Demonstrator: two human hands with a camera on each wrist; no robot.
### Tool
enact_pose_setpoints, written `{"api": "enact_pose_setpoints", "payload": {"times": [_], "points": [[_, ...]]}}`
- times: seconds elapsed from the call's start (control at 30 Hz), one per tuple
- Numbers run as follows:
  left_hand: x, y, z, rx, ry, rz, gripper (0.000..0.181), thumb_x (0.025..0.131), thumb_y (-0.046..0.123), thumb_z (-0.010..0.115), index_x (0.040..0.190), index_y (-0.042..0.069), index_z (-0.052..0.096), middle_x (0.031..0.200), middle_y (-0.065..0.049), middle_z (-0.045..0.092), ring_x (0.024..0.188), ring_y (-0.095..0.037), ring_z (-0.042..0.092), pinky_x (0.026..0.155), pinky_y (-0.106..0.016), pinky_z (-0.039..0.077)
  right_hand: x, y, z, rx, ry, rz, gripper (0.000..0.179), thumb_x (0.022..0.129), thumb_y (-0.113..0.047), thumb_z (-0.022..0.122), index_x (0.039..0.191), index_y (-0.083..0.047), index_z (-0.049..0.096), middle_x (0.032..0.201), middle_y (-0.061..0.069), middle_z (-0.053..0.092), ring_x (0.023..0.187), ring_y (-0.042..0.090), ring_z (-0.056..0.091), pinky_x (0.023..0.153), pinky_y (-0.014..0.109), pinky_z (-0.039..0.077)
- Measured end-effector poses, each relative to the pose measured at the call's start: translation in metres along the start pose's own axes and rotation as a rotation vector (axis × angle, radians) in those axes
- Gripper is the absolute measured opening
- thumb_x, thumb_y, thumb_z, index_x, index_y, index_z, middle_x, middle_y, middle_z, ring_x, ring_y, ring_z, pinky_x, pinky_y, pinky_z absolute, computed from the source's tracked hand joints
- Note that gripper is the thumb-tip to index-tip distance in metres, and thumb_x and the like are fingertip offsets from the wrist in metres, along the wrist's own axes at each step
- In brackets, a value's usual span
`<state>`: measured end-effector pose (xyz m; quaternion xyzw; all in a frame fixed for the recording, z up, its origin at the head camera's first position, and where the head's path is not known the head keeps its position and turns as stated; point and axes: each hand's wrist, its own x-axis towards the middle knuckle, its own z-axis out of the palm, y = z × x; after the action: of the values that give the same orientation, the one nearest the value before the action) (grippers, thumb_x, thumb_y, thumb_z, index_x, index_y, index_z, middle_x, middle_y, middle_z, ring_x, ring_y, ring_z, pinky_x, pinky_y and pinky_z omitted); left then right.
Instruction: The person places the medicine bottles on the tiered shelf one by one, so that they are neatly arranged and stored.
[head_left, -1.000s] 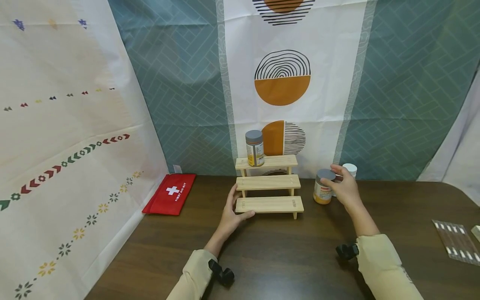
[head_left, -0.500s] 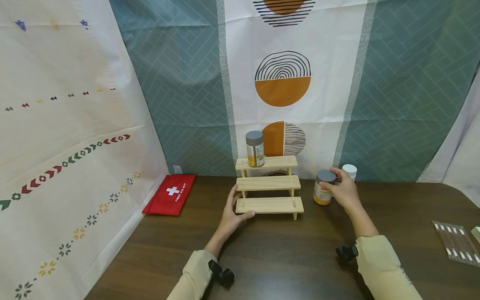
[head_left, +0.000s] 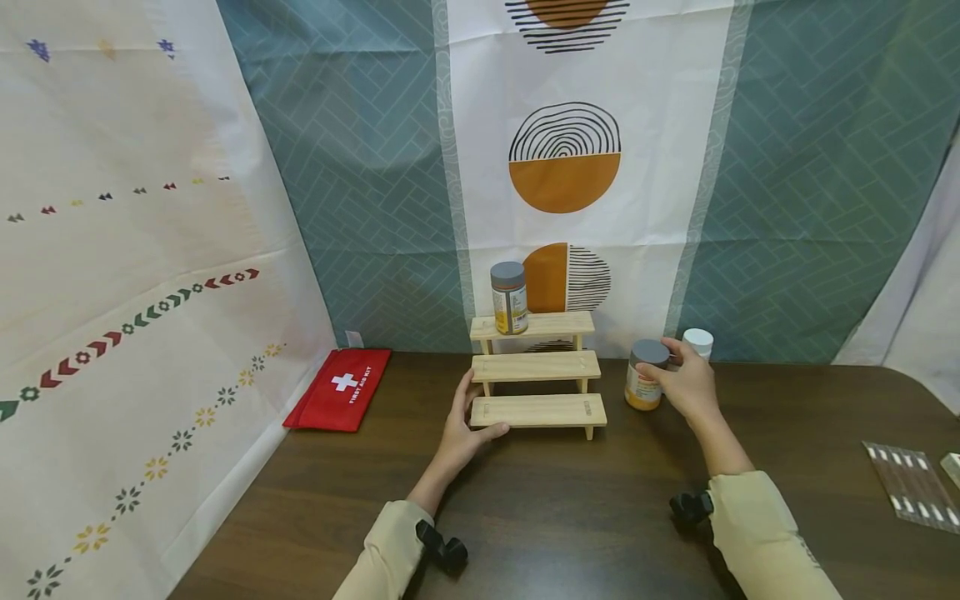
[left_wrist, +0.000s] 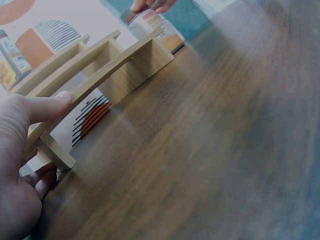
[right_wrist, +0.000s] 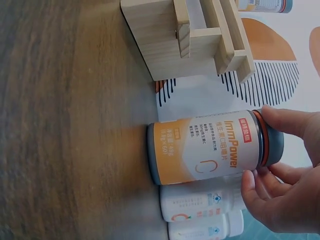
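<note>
A pale three-step wooden display stand sits on the dark table. At its left end my left hand grips the lowest step, thumb along the front edge and the other fingers round the side, partly hidden. To the stand's right, a vitamin C tablet bottle with a grey lid, white-and-orange label and the word ImmPower stands upright on the table. My right hand holds it by the lid, thumb and fingers on opposite sides. A similar grey-lidded bottle stands at the left of the top step.
Two white bottles, a nearer one and a farther one, stand just beyond the held bottle. A red first aid kit pouch lies at the back left. Packed cotton swabs lie at right. Patterned cloth hangs behind the table.
</note>
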<state>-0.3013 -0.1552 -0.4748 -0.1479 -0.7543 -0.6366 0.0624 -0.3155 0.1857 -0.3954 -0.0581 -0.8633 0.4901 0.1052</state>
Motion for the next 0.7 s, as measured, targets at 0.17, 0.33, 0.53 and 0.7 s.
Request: {"api": "enact_pose_setpoints", "payload": {"times": [0.17,0.33,0.53,0.7], "points": [[0.0,0.0,0.0,-0.002,0.001,0.002,0.104,0.08,0.009,0.08,0.157,0.023,0.013,0.154,-0.017,0.037,0.136,-0.035,0.043,0.109,-0.05,0.035,-0.001,-0.001,0.004,-0.001,0.021,0.016,0.073,0.09,-0.022,0.07,0.149,0.002,0.034,0.145,0.032,0.043,0.133,0.046,0.045,0.106,0.056,0.04],[-0.001,0.0,0.0,-0.003,-0.001,0.001,0.103,0.08,0.009,0.08,0.157,0.023,0.013,0.154,-0.018,0.037,0.136,-0.036,0.043,0.109,-0.049,0.035,-0.002,-0.003,0.009,0.016,0.051,0.004,0.07,0.088,-0.022,0.072,0.145,0.004,0.04,0.142,0.031,0.047,0.132,0.045,0.046,0.106,0.055,0.04],[-0.001,-0.001,-0.001,-0.009,0.003,-0.008,0.103,0.081,0.008,0.079,0.157,0.025,0.013,0.154,-0.018,0.037,0.138,-0.036,0.041,0.111,-0.052,0.033,-0.004,-0.006,0.01,0.029,0.058,0.001,0.071,0.088,-0.024,0.073,0.145,0.003,0.041,0.14,0.032,0.048,0.13,0.044,0.048,0.104,0.054,0.042],[0.0,0.0,-0.001,0.003,-0.001,0.0,0.102,0.081,0.009,0.08,0.157,0.025,0.014,0.154,-0.018,0.038,0.138,-0.037,0.04,0.11,-0.054,0.034,-0.007,-0.011,0.005,0.031,0.061,0.016,0.073,0.089,-0.031,0.07,0.147,0.0,0.038,0.141,0.031,0.048,0.129,0.044,0.048,0.103,0.055,0.043]]}}
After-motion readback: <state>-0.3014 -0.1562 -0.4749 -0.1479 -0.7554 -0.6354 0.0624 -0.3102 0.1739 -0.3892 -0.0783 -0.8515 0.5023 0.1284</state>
